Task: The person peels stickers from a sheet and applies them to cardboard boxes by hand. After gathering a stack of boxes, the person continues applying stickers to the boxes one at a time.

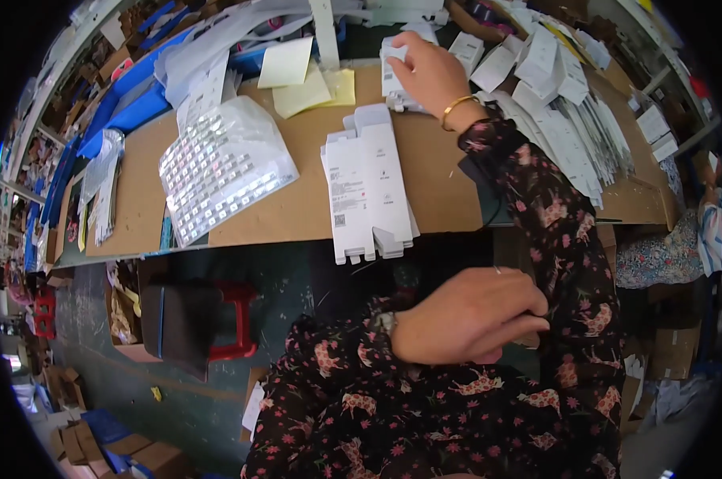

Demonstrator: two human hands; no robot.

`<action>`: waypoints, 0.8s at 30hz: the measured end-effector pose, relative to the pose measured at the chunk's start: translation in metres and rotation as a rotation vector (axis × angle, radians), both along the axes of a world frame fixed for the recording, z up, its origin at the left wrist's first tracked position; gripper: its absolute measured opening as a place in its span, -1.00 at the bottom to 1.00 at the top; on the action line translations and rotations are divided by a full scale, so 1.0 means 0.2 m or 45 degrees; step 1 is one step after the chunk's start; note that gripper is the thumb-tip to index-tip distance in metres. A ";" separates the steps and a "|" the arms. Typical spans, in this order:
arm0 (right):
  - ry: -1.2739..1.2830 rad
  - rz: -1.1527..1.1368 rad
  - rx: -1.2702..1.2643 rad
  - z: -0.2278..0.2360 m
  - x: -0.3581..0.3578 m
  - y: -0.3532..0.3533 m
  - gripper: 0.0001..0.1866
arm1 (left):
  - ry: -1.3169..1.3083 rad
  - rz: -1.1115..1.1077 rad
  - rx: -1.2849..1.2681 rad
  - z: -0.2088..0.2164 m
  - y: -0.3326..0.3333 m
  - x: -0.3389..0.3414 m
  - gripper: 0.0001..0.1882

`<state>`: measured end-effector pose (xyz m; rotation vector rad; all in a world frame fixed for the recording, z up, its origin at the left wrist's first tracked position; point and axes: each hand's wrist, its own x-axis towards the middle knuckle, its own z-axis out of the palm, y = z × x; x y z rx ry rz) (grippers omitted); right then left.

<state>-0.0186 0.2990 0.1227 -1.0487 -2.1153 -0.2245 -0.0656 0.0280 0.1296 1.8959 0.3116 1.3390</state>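
Note:
My right hand (434,76), with a gold bracelet at the wrist, reaches to the far side of the table. Its thumb and fingers close on a small white box (391,80) in a group of white boxes. Near my body, my left hand (469,318) hovers in front of the table edge, its fingers curled inward. Whatever it might hold is hidden from view. Between the hands and a little left, a stack of flat, unfolded white cartons (349,180) lies with its near end over the table edge.
A clear plastic bag with a sheet of shiny square stickers (225,168) lies left on the brown cardboard table cover (297,211). Yellow paper slips (337,88) sit behind it. Piled white cartons (572,152) cover the right side. A red stool (237,319) stands below left.

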 end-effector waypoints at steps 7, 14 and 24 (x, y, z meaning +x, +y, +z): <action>0.818 0.497 -1.242 -0.22 0.24 -0.48 -0.82 | 0.568 1.291 0.003 -0.34 0.15 -0.58 -0.70; 1.066 0.463 -1.529 -0.43 0.28 -0.69 -0.80 | 0.401 1.357 -0.627 -0.57 0.16 -0.61 -0.53; 0.936 0.464 -1.479 -0.45 0.29 -0.73 -0.85 | 0.572 1.370 -0.519 -0.53 0.09 -0.52 -0.50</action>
